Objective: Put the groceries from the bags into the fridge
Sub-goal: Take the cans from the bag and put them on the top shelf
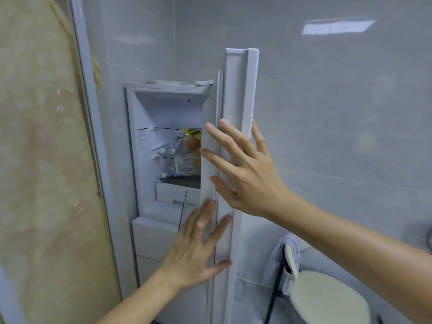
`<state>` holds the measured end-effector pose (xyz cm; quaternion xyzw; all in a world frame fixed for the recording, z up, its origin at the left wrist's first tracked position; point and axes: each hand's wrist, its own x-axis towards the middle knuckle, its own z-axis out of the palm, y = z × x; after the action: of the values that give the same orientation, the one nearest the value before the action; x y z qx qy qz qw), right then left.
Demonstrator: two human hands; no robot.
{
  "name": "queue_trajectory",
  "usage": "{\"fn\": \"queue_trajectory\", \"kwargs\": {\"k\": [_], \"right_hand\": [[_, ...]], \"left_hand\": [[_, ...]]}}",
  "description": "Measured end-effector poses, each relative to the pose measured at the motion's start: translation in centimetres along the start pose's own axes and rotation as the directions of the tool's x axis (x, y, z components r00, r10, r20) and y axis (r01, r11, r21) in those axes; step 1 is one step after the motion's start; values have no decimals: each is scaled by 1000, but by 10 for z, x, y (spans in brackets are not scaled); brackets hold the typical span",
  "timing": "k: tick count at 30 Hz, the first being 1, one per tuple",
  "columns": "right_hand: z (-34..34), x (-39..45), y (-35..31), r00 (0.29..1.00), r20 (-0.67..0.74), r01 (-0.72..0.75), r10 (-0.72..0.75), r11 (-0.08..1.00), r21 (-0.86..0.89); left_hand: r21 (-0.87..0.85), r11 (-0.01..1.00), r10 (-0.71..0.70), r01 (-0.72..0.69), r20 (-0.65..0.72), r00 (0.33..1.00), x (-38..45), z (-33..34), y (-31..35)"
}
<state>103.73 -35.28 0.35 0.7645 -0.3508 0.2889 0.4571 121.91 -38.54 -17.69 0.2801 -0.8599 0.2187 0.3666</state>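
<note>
The white fridge (149, 108) stands ahead with its door (236, 90) swung edge-on toward me, leaving a narrow gap. Through the gap I see shelves holding a clear plastic container (187, 164), brown round fruit (192, 144), green leafy produce (192, 133) and plastic-wrapped items (170, 148). My right hand (243, 169) lies flat with spread, straight fingers on the door's inner edge. My left hand (198, 249) presses flat on the same edge lower down, fingers straight. Neither hand holds anything.
A beige patterned curtain or panel (46, 160) fills the left side. Grey tiled wall (339, 113) runs behind the door. A chair with a cream seat (327, 298) and a cloth draped over its back (278, 260) stands at the lower right.
</note>
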Motion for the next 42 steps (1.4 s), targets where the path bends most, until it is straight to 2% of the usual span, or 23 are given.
{"fn": "queue_trajectory", "kwargs": {"k": [8, 11, 15, 21, 26, 30, 33, 36, 39, 42], "right_hand": [[-21, -62, 57, 952, 173, -194, 254, 933, -302], [-27, -84, 72, 917, 229, -240, 327, 910, -338], [-32, -89, 75, 903, 269, -232, 334, 907, -350], [-27, -78, 61, 920, 228, -224, 318, 906, -360], [-30, -64, 47, 929, 129, -294, 347, 903, -312], [-35, -28, 30, 917, 43, -376, 396, 896, -238], [-29, 7, 13, 953, 60, -291, 296, 953, -81], [-6, 43, -15, 968, 130, -223, 213, 972, 70], [33, 83, -51, 951, 249, -236, 185, 953, 192], [73, 121, -89, 903, 399, -294, 157, 904, 310]], "left_hand": [[-39, 980, 198, -195, 110, 974, 77, 31, 44], [-29, 973, 231, -229, 139, 963, 104, 40, 57], [-61, 963, 266, -261, 120, 956, 113, 51, 61], [-109, 938, 340, -330, 85, 937, 102, 40, 39], [-157, 912, 394, -380, 75, 916, 103, 6, 9], [-178, 937, 312, -300, 42, 949, 98, -28, -24], [-151, 963, 230, -222, 40, 972, 85, -49, -56], [-93, 991, 104, -96, 83, 991, 65, -70, -90], [49, 996, -77, 70, 156, 985, 45, -97, -117], [207, 925, -360, 319, 206, 910, 19, -128, -146]]}}
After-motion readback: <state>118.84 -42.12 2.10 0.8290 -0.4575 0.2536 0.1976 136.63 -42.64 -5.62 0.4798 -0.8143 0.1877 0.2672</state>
